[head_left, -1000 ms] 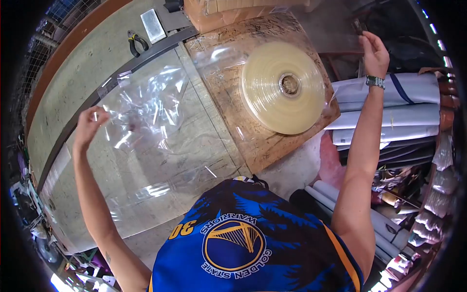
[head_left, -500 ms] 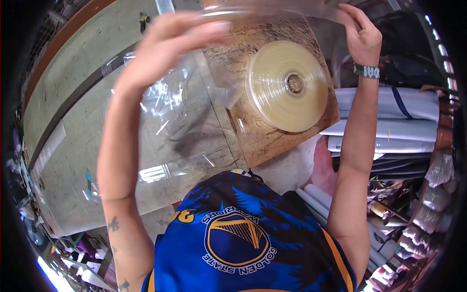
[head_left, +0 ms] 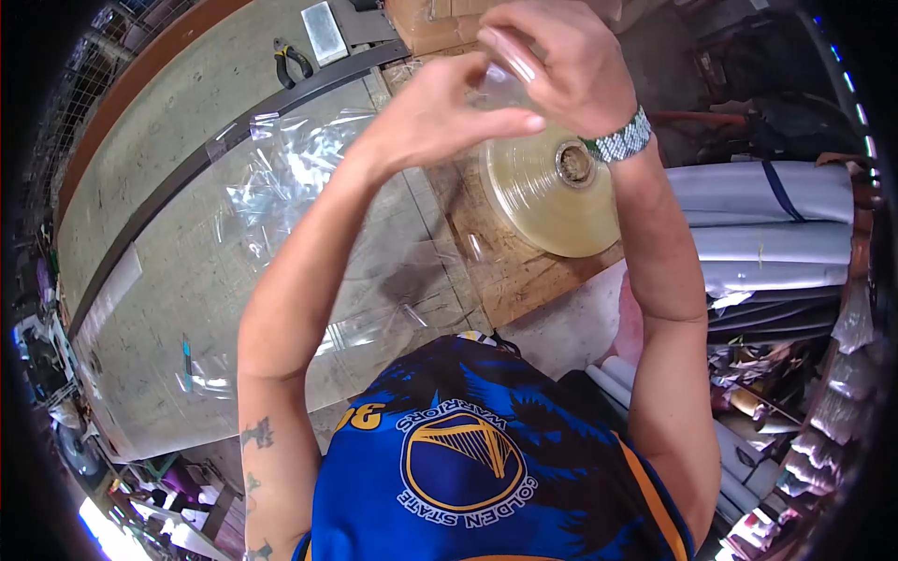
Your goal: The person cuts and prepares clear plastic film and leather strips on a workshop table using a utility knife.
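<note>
Both hands are raised close together at the top centre, above a large roll of clear plastic strip (head_left: 533,210) on a wooden board (head_left: 552,280). Something clear, apparently plastic film (head_left: 505,86), shows between them. My left hand (head_left: 449,114) has its thumb stretched out to the right, and its fingertips reach the film. The fingers of my right hand (head_left: 561,65), with a beaded bracelet at the wrist, are curled over the same film. My right wrist hides part of the roll. Crumpled clear plastic (head_left: 299,168) lies on the table (head_left: 187,252) to the left.
Black-and-yellow pliers (head_left: 292,64) and a pale rectangular block (head_left: 324,34) lie at the table's far side. A dark curved strip (head_left: 178,192) runs along the left. A blue cutter-like tool (head_left: 187,365) sits lower left. Grey rolls (head_left: 776,224) are stacked at the right.
My hands, which were wide apart, have come together at the top centre. The right hand moved left and the left hand moved right. The film stretched between them is now bunched up.
</note>
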A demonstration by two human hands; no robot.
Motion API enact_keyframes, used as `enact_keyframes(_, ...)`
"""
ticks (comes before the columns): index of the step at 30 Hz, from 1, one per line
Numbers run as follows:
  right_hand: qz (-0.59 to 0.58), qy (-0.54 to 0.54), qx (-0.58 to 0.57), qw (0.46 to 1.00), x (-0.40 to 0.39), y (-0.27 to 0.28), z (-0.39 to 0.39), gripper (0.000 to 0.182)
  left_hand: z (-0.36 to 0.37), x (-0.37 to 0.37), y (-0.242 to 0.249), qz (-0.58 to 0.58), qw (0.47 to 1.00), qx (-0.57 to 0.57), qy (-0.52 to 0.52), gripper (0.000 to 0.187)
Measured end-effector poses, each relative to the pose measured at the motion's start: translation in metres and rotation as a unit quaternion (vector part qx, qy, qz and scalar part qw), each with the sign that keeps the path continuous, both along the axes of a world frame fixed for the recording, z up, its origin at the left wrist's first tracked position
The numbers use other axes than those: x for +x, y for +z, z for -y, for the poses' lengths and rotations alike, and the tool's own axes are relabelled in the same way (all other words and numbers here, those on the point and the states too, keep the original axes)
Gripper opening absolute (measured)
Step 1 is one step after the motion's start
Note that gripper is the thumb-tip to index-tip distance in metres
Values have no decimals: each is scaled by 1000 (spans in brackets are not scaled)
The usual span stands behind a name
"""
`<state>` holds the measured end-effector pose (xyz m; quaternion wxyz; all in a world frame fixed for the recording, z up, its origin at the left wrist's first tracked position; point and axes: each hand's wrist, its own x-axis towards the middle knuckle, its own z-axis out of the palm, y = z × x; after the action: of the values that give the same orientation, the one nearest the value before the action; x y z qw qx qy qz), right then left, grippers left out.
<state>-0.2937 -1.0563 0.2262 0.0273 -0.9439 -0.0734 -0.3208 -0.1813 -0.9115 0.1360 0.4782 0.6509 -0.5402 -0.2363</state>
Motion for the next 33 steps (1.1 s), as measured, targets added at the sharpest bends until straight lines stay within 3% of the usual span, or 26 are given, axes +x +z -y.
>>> enact_keyframes(1, -1, 17, -3, 1000, 2, 2, -2, 6, 10, -2, 9, -58, 996, 54, -43, 54)
enact_keyframes(2, -49, 16, 132, 990, 2, 2, 1, 6, 15, -2, 20, -115, 984, 107, -87, 45)
enact_keyframes(4, -138, 11, 392, 910, 1, -3, 19, 7, -6, 5, 54, -103, 987, 84, -90, 34)
enact_keyframes(6, -214, 206, 518, 802, 1, -36, 40, 13, -32, 6, 89, -135, 988, 8, -75, 28)
enact_keyframes(8, -305, 273, 600, 687, 3, -61, 25, 24, -62, 36, 120, -26, 999, 25, -18, 29)
enact_keyframes(10, -413, 274, 625, 603, -2, -86, -17, 30, -96, 71, 145, 70, 997, -1, 12, 35)
enact_keyframes(12, -517, 320, 558, 564, -6, -135, -42, 31, -131, 108, 154, 65, 996, -55, 12, 32)
enact_keyframes(14, -617, 225, 488, 575, -22, -157, -47, 28, -167, 150, 158, 36, 992, -118, -11, 29)
enact_keyframes(16, -570, 181, 388, 701, -47, -162, -20, 26, -209, 179, 145, 28, 993, -113, 15, 27)
enact_keyframes(18, -484, 87, 472, 732, -87, -170, 36, 27, -261, 190, 107, 120, 980, 43, 153, 24)
enact_keyframes(19, -487, 18, 414, 769, -100, -152, 68, 23, -274, 189, 71, 39, 980, 57, 184, 23)
enact_keyframes(20, -418, -62, 465, 778, -120, -141, 93, 19, -293, 192, 29, -48, 963, 133, 229, 21)
enact_keyframes(21, -367, -113, 433, 816, -131, -118, 111, 16, -297, 192, -13, -81, 945, 210, 237, 20)
enact_keyframes(23, -293, -160, 449, 829, -136, -76, 123, 14, -289, 183, -64, 39, 855, 504, 114, 32)
enact_keyframes(25, -244, -116, 388, 881, -113, -39, 101, 13, -238, 123, -58, 121, 879, 433, 155, 66)
enact_keyframes(26, -223, -89, 357, 903, -97, -24, 82, 13, -201, 101, -45, 94, 920, 350, 148, 94)
enact_keyframes(27, -228, -39, 339, 912, -78, -11, 60, 13, -156, 73, -24, 127, 967, 195, 106, 98)
enact_keyframes(28, -231, 16, 317, 920, -57, -2, 39, 14, -117, 48, -11, 91, 987, 111, 72, 103)
enact_keyframes(29, -222, 40, 283, 932, -35, 4, 20, 14, -82, 24, 9, 90, 995, 19, 30, 104)
enact_keyframes(31, -197, 81, 217, 953, -5, 12, -8, 16, -31, 8, 22, -9, 999, -40, -9, 84)
enact_keyframes(33, -149, 114, 224, 956, 3, 21, -7, 16, -25, 25, 41, -60, 998, 12, -35, 60)
